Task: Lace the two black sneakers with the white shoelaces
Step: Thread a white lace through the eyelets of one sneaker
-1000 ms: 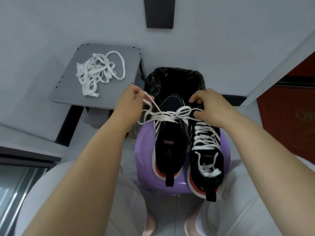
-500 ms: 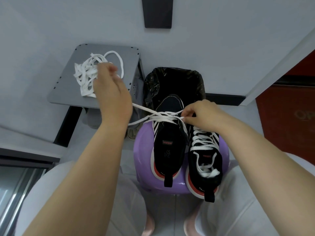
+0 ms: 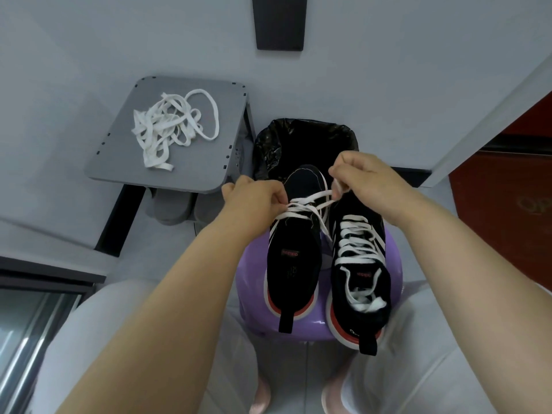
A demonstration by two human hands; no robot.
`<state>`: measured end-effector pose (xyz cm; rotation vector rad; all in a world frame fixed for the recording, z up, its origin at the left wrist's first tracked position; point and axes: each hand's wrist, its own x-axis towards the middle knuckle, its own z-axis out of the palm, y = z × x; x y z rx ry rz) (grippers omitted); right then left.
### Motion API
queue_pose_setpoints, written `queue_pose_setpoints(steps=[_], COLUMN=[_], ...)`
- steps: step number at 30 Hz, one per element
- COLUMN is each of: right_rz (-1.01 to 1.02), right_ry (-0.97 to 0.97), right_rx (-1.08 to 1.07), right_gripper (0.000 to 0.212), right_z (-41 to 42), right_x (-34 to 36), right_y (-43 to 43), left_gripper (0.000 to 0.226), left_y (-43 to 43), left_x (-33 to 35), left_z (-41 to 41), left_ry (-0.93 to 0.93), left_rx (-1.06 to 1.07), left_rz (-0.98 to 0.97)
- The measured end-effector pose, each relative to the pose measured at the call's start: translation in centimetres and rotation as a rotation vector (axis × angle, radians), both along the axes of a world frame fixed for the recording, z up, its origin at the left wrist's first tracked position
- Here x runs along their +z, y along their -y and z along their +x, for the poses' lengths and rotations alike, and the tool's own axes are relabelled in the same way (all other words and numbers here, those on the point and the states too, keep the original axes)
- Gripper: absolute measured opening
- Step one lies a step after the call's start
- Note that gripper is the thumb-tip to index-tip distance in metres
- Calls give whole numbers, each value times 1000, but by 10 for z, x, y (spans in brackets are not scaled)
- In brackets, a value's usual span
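Observation:
Two black sneakers stand side by side on a purple stool (image 3: 251, 282), toes pointing away from me. The left sneaker (image 3: 294, 258) has a white shoelace (image 3: 301, 209) crossed only through its front eyelets. My left hand (image 3: 254, 201) pinches that lace at the shoe's left side. My right hand (image 3: 363, 177) pinches the other end of the lace above the shoe's toe on the right. The right sneaker (image 3: 360, 273) is laced up its whole front, with loose white ends lying in its opening.
A tangle of spare white laces (image 3: 171, 130) lies on a small grey side table (image 3: 125, 171) at the back left. A bin lined with a black bag (image 3: 286, 138) stands behind the stool. My knees in light trousers flank the stool.
My left hand has dropped from up near the side table back to the left sneaker's left side. My right hand has lifted its lace end toward the toe.

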<state>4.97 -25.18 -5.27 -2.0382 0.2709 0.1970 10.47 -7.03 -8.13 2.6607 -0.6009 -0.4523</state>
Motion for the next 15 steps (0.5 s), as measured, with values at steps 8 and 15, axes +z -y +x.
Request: queue_pose_setpoints(steps=[8, 15], right_rz=[-559, -520], right_ry=[-6, 24], right_rx=[214, 172], right_gripper=[10, 12], right_z=[-2, 0], right_x=[-14, -15], right_y=[0, -3], left_gripper=[20, 24], left_y=[-9, -1], left_x=[10, 20], left_z=[13, 7], left_ry=[-40, -348], left_rx=[165, 409], left_rz=[-130, -776])
